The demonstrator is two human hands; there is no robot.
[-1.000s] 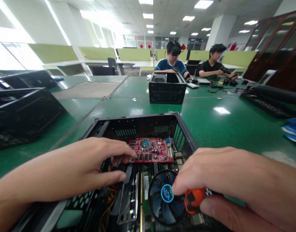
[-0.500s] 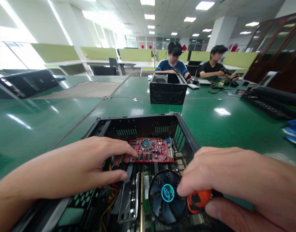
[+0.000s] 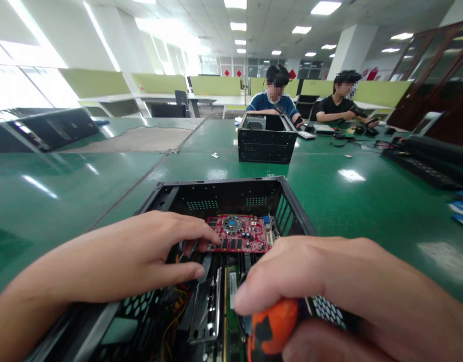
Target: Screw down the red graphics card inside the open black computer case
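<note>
Orange-and-black plastic screwdriver handle [image 3: 271,327] sits at 6 o'clock, nearest the camera, with the right hand [image 3: 329,286] clenched tight around it. Half a second ago it was further right; it now hides the blue fan. At 9 o'clock the left hand [image 3: 141,256] stays put, fingers loosely spread, tips on the red circuit card [image 3: 244,234] inside the open black metal computer case [image 3: 216,186]. Towards 12 o'clock on the green table [image 3: 348,201] stands a second black case [image 3: 266,146], with two seated people [image 3: 267,103] behind it.
</note>
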